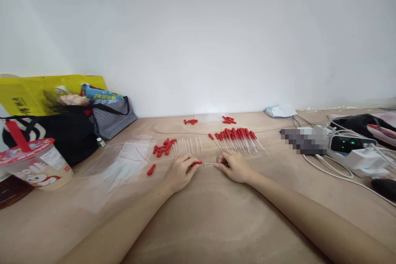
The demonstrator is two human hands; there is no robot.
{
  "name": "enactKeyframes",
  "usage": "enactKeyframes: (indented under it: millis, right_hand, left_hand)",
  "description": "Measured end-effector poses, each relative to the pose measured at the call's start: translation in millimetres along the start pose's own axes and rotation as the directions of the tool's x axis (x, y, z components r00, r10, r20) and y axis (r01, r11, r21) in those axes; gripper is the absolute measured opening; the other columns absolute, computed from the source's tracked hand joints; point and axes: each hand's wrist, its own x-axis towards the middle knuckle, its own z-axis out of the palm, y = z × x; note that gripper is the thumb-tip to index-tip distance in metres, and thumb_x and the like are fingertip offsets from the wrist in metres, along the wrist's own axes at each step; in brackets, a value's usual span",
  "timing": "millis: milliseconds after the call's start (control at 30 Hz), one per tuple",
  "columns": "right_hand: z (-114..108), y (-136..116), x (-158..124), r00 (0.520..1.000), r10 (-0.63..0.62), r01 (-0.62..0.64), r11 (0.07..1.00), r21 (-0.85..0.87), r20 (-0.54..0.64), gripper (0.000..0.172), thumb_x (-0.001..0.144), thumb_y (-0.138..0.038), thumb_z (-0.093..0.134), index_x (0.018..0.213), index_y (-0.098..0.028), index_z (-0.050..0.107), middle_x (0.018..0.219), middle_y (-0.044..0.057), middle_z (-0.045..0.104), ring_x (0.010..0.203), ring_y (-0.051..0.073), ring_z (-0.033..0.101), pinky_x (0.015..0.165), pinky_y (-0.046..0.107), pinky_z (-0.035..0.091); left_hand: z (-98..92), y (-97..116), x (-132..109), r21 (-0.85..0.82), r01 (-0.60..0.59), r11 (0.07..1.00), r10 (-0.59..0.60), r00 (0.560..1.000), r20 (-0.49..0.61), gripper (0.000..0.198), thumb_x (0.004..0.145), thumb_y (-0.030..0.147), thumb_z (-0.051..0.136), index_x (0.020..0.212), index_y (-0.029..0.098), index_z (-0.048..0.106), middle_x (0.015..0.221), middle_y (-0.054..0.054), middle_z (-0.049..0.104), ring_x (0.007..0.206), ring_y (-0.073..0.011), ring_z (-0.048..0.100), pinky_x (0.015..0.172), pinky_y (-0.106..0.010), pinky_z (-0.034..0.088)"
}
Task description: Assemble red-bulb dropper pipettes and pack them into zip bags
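My left hand (182,170) pinches a red rubber dropper bulb (197,163), its end pointing right. Facing it, a clear glass dropper tube (209,164) sticks out of the closed fingers of my right hand (233,166). A small gap separates bulb and tube. Left of my left hand lie a heap of loose red bulbs (164,147) and one single bulb (151,169). Bare glass tubes (188,146) lie in a row behind that hand. Beyond my right hand is a row of droppers with red bulbs fitted (237,138).
Clear plastic bags (123,165) lie at left, near a drink cup (40,165) and a striped bag (113,117). More red bulbs (191,121) lie near the wall. At right are cables, a white charger (363,156) and a blurred-out dark object (305,140).
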Motion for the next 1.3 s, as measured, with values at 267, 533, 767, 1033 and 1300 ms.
enactKeyframes:
  millis: [267, 533, 767, 1033, 1300]
  right_hand:
    - [4, -1, -1, 0.999, 0.027, -0.024, 0.995, 0.098, -0.029, 0.012, 0.084, -0.024, 0.039, 0.078, -0.018, 0.047, 0.075, 0.002, 0.057, 0.069, 0.014, 0.05, 0.066, 0.027, 0.033]
    - [6, -7, -2, 1.0, 0.02, -0.016, 0.983, 0.184, -0.019, 0.013, 0.085, -0.027, 0.034, 0.08, -0.019, 0.043, 0.072, 0.002, 0.055, 0.065, 0.014, 0.048, 0.066, 0.028, 0.034]
    - [1, -9, -3, 1.0, -0.011, 0.011, 0.975, 0.222, -0.002, 0.015, 0.084, -0.029, 0.039, 0.076, -0.019, 0.047, 0.069, 0.0, 0.056, 0.064, 0.012, 0.049, 0.067, 0.026, 0.034]
    - [-1, -6, -6, 0.999, -0.046, 0.043, 0.984, 0.175, 0.015, 0.019, 0.083, -0.031, 0.042, 0.072, -0.019, 0.053, 0.064, -0.002, 0.058, 0.061, 0.012, 0.05, 0.072, 0.027, 0.031]
    - [-5, -5, -10, 0.988, -0.154, 0.155, 0.988, -0.016, 0.019, 0.018, 0.084, -0.029, 0.041, 0.073, -0.018, 0.051, 0.066, -0.002, 0.061, 0.057, 0.011, 0.049, 0.07, 0.027, 0.024]
  left_hand:
    - [2.7, -1, 3, -0.069, 0.017, 0.997, -0.016, 1.0, 0.005, 0.016, 0.085, 0.023, 0.041, 0.089, 0.02, 0.056, 0.086, -0.003, 0.062, 0.083, -0.017, 0.055, 0.076, -0.031, 0.043]
    - [5.8, -2, 4, -0.095, 0.01, 0.995, -0.009, 1.0, 0.004, 0.02, 0.086, 0.022, 0.039, 0.095, 0.02, 0.057, 0.089, -0.004, 0.063, 0.086, -0.0183, 0.055, 0.078, -0.033, 0.042]
    - [7.3, 6, 7, -0.133, 0.04, 0.99, -0.04, 0.999, -0.003, 0.018, 0.085, 0.023, 0.041, 0.086, 0.02, 0.058, 0.081, -0.002, 0.064, 0.078, -0.0167, 0.056, 0.073, -0.03, 0.042]
    - [7.1, 8, 6, -0.112, -0.011, 0.994, 0.011, 1.0, -0.002, 0.017, 0.083, 0.024, 0.045, 0.078, 0.019, 0.061, 0.069, 0.0, 0.064, 0.068, -0.0148, 0.056, 0.072, -0.029, 0.04]
    - [7.6, 8, 4, -0.055, -0.139, 0.989, 0.142, 0.989, 0.04, 0.02, 0.085, 0.024, 0.042, 0.077, 0.018, 0.06, 0.069, -0.001, 0.064, 0.065, -0.0136, 0.055, 0.077, -0.033, 0.036]
